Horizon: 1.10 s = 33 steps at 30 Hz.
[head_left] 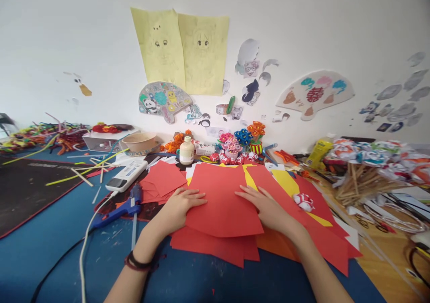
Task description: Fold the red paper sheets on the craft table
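Observation:
A sheet of red paper [218,195] lies before me on top of more red sheets [215,248]. Flat on its left edge rests my left hand [183,206], fingers stretched toward the middle. My right hand [265,206] lies on the right edge, fingers spread and pointing inward. Neither hand is wrapped round anything. To the left sits a pile of smaller red pieces [164,179]. Further red sheets [322,235] and yellow strips [285,182] fan out at the right, with a red and white crumpled ball [304,201] on them.
A blue glue gun [129,205] and white power strip [127,176] with cables stand left. Behind the paper are a cream bottle [187,151], pipe-cleaner flowers [243,137] and a bowl [139,143]. Wrapped sticks [359,184] and a yellow bottle [319,152] lie right.

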Each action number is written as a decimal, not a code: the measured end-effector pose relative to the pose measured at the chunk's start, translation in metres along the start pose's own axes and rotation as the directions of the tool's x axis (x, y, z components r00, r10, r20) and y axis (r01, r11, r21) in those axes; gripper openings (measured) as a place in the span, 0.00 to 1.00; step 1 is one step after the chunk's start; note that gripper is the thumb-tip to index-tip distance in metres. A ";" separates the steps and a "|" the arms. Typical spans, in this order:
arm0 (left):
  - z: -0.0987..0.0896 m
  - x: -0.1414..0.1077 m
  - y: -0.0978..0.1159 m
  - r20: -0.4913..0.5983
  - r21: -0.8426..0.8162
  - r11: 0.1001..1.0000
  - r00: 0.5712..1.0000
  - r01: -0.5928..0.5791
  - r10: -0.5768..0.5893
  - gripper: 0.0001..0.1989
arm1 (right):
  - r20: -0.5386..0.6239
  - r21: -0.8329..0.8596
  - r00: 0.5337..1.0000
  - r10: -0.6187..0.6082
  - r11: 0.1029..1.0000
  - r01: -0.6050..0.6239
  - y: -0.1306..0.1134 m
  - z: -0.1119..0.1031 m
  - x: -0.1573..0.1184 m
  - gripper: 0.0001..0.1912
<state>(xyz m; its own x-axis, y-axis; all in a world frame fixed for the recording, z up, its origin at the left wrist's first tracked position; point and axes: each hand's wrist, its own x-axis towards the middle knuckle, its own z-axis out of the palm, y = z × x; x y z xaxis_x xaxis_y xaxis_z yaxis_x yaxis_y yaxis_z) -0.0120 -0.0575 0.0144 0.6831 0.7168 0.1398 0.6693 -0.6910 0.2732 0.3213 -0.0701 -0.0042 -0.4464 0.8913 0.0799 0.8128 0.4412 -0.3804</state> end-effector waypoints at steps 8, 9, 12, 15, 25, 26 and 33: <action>0.007 -0.009 0.005 0.155 -0.028 0.996 0.985 0.083 -0.078 0.46 | 0.025 0.138 0.998 -0.055 0.989 0.051 -0.008 -0.007 -0.002 0.38; 0.008 -0.009 0.004 0.152 -0.029 0.996 0.985 0.086 -0.081 0.46 | 0.052 0.186 0.995 -0.084 0.980 0.073 -0.012 -0.010 -0.002 0.35; 0.008 -0.007 0.001 0.084 -0.089 0.992 0.993 0.086 -0.079 0.37 | 0.110 0.353 0.982 -0.150 0.930 0.103 -0.022 -0.015 -0.002 0.25; 0.004 -0.001 0.001 -0.064 -0.231 0.971 0.995 0.066 -0.082 0.18 | 0.005 0.445 1.000 -0.006 0.895 0.003 -0.019 -0.014 0.002 0.15; -0.004 0.051 0.003 -0.331 -0.226 0.890 0.828 0.395 -0.452 0.16 | -0.411 0.276 0.842 0.348 0.928 -0.249 0.014 0.014 0.028 0.31; -0.002 0.057 -0.001 -0.304 -0.224 0.881 0.829 0.418 -0.470 0.16 | -0.447 0.244 0.832 0.329 0.939 -0.241 0.015 0.017 0.031 0.31; 0.016 0.059 -0.016 -0.244 -0.265 0.851 0.822 0.453 -0.514 0.18 | -0.478 0.098 0.863 0.162 0.987 -0.131 0.024 0.031 0.039 0.26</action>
<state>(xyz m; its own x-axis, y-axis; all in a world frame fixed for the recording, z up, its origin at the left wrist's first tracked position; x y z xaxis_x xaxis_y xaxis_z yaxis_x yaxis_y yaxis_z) 0.0224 -0.0058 0.0027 0.1465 0.9674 0.2068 0.8015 -0.2386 0.5484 0.3115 -0.0280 -0.0387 -0.0745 0.8910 0.4479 0.8235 0.3083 -0.4763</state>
